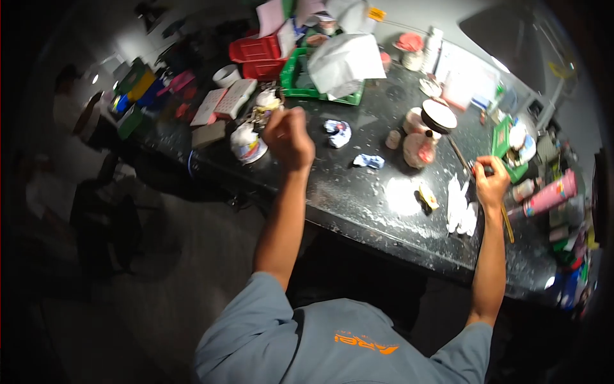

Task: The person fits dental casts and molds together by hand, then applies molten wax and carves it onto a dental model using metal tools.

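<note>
My left hand (290,141) is raised over the table's left half with its fingers curled in. It is blurred, and what it holds, if anything, is hidden. Just left of it stands a rounded white tub (248,143) with a coloured band, and behind that a whitish and yellow lump (267,99). My right hand (491,180) is pinched at the table's right side around a thin stick-like tool (459,153). A yellow stick (509,225) shows below that hand; I cannot tell whether it is the same tool. White strips (457,205) lie beside the right hand.
Crumpled papers (337,132) and a small yellow piece (427,196) lie mid-table. Behind are pinkish pots (419,150), a black-faced round thing (439,116) and a green tray (295,89). A pink bottle (551,192) lies right. Other people (77,109) are at far left.
</note>
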### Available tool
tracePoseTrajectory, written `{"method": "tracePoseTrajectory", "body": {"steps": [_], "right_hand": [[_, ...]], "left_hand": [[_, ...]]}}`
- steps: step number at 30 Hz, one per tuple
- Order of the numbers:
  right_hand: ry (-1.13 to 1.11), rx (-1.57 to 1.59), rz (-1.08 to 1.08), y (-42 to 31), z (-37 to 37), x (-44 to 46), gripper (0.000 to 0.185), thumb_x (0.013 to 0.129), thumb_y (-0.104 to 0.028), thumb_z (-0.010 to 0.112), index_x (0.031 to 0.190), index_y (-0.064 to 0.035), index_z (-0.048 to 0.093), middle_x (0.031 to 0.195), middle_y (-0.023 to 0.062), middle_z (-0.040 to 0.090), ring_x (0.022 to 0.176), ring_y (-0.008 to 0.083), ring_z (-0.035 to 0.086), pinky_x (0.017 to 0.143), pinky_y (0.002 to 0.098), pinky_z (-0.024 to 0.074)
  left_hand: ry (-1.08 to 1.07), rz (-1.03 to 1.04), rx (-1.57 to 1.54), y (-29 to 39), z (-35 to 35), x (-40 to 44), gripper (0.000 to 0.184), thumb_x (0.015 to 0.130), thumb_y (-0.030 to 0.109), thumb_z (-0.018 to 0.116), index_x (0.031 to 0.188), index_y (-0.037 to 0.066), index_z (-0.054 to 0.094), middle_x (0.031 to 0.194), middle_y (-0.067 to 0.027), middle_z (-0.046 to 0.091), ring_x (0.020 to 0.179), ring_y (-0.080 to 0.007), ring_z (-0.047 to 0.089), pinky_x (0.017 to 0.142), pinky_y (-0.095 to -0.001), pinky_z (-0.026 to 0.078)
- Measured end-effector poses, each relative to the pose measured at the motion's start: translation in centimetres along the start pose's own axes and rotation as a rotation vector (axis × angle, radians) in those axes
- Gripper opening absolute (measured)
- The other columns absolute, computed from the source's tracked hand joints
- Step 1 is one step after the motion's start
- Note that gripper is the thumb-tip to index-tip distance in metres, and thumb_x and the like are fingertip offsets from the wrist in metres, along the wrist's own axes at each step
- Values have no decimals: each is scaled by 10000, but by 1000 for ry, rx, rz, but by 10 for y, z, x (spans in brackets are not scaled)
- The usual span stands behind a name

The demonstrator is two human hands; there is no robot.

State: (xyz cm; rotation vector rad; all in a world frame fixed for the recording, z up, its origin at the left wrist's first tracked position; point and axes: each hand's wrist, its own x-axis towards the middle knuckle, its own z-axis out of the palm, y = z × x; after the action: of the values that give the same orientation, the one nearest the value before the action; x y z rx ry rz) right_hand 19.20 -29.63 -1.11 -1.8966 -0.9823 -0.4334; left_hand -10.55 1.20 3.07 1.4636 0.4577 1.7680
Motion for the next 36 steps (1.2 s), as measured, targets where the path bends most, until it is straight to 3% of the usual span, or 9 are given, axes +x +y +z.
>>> {"method": "tracePoseTrajectory", "body": {"steps": [7,11,13,18,25,28,30,33,36], "right_hand": [[-28,-14,-30,-5,3,1,51,821,22,685,864,3,705,837,70,685,713,151,684,617,272,574],[-21,2,-37,-8,2,0,68,812,39,690,869,6,707,845,70,689,704,143,681,614,273,576],[-17,5,-32,-8,2,0,67,813,40,690,868,8,708,845,70,690,705,144,683,611,273,576],[-15,24,-21,-8,2,-1,69,805,35,703,866,5,713,846,70,695,700,144,690,597,266,563],[-12,33,-32,-12,3,-2,75,802,28,710,869,-5,718,834,69,695,671,146,684,583,264,553],[-4,31,-50,-7,5,-2,76,800,26,712,867,-8,718,825,65,693,667,146,683,585,266,554],[-3,34,-49,-9,5,-2,70,800,20,714,863,-8,718,819,67,692,667,148,682,587,270,556],[-4,27,-49,-12,4,-2,61,803,14,712,860,-6,719,820,70,693,675,149,682,590,270,559],[-18,43,-31,-14,4,-3,64,803,12,712,863,-6,722,819,69,695,677,150,684,593,270,561]], "left_hand": [[-397,210,-298,140,-50,-6,294,820,111,546,1073,-38,553,757,-85,476,586,-113,395,596,-275,325],[-449,644,-575,209,-42,-8,328,901,412,734,1045,174,561,627,56,491,498,-76,452,506,-280,325],[-1000,678,-453,236,-60,18,616,1042,285,585,1565,465,316,657,112,495,463,-41,339,526,-248,293],[-803,631,-570,246,-60,-12,249,950,279,596,1199,288,581,624,104,490,462,-20,358,576,-231,303],[-813,582,-421,267,-24,-23,625,993,56,500,1516,395,454,591,83,449,419,-5,288,438,-196,185],[-35,784,-571,261,33,-51,644,954,22,509,1499,364,487,579,64,440,423,-1,295,435,-188,176],[-137,690,-769,261,35,-47,626,936,8,514,1467,340,527,570,49,433,426,-4,303,436,-184,177],[-1173,213,-1036,266,-25,-10,563,917,-6,527,1386,296,606,560,31,423,427,-19,321,439,-183,187],[-1175,81,-1173,267,-34,-16,499,897,-18,559,1300,258,662,557,24,415,421,-35,343,441,-184,198]]}}
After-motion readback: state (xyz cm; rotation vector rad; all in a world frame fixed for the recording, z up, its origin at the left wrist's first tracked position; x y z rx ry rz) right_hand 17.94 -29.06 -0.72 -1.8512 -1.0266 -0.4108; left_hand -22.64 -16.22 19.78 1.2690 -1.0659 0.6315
